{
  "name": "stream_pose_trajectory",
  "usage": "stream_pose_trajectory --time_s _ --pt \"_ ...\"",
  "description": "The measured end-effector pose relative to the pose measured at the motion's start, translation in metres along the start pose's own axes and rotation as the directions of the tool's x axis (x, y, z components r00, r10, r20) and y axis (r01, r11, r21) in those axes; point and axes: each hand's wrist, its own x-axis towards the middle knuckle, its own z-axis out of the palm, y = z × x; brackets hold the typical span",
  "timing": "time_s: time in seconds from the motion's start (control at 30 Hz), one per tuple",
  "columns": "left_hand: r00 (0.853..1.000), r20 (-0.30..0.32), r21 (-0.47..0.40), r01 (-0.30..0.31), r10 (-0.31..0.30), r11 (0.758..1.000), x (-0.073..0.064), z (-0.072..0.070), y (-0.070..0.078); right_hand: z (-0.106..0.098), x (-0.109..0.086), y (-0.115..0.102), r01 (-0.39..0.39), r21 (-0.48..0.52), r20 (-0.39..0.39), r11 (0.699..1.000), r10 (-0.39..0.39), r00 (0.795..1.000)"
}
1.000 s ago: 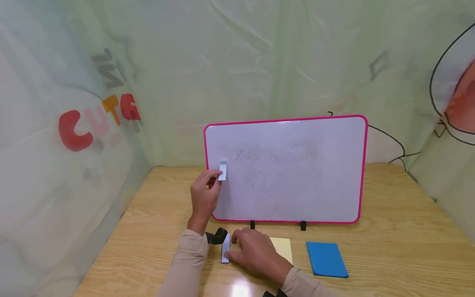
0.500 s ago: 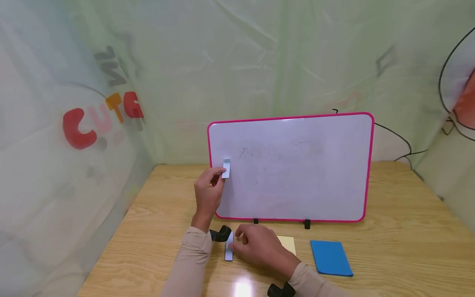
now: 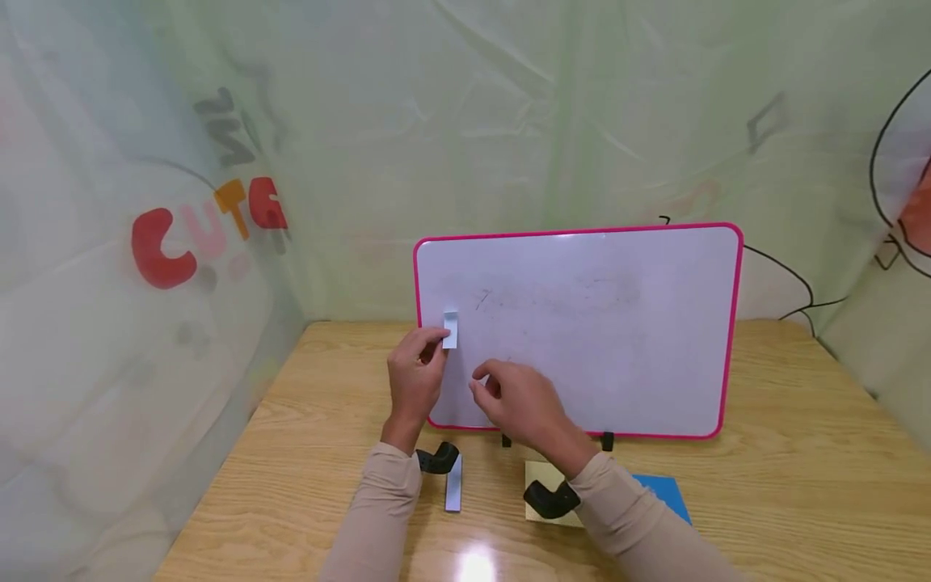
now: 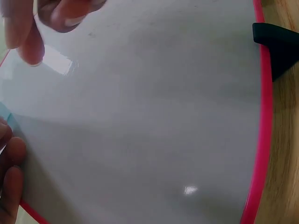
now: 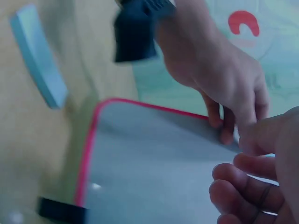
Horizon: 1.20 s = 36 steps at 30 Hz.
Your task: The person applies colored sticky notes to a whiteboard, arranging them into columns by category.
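Observation:
Pinched between thumb and index finger of my left hand (image 3: 416,372) is a narrow light blue sticky note (image 3: 451,327), up against the left side of the whiteboard (image 3: 582,339). Its upper end shows a crease. My right hand (image 3: 525,400) is raised in front of the board, right of the left hand, fingers loosely bent and nothing seen between them. The left wrist view catches only fingertips of the left hand (image 4: 11,163) and the note's blue corner. On the table, a narrow light blue sticky pad (image 3: 454,485) lies below the left hand, also seen blurred in the right wrist view.
The pink-framed board stands on small black feet (image 3: 607,441) on the wooden table (image 3: 291,453). A yellow sticky pad (image 3: 538,477) and a blue pad (image 3: 665,493) lie partly hidden under the right forearm. Curtain-like sheets (image 3: 364,162) hang behind and beside the table.
My right hand has left the narrow pad on the table and risen to the front of the board. The left hand keeps pinching the note at the same spot; the view has shifted slightly.

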Motion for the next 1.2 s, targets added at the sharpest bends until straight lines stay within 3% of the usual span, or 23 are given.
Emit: stream_pose_trajectory --time_s 0.13,0.3,0.63,0.83,1.2 --pt "1.000 0.003 0.004 0.005 -0.005 1.000 0.001 -0.001 0.000 -0.008 0.015 0.003 0.058 -0.054 -0.057 0.997 -0.061 0.997" --pt "1.000 0.001 -0.005 -0.005 0.005 1.000 -0.001 0.000 -0.002 -0.012 0.026 0.007 0.133 -0.131 -0.069 0.982 -0.143 0.987" --pt "1.000 0.003 -0.011 -0.016 0.016 1.000 -0.003 0.001 -0.004 -0.005 0.038 0.013 0.261 -0.258 -0.110 0.930 -0.297 0.949" --pt "1.000 0.004 0.000 -0.028 0.028 1.000 0.000 0.001 -0.003 -0.004 0.045 0.012 0.259 -0.291 -0.108 0.921 -0.301 0.947" --pt "1.000 0.020 0.017 -0.016 0.016 1.000 0.002 0.001 -0.003 -0.004 0.053 0.006 0.184 -0.358 -0.063 0.915 -0.220 0.973"
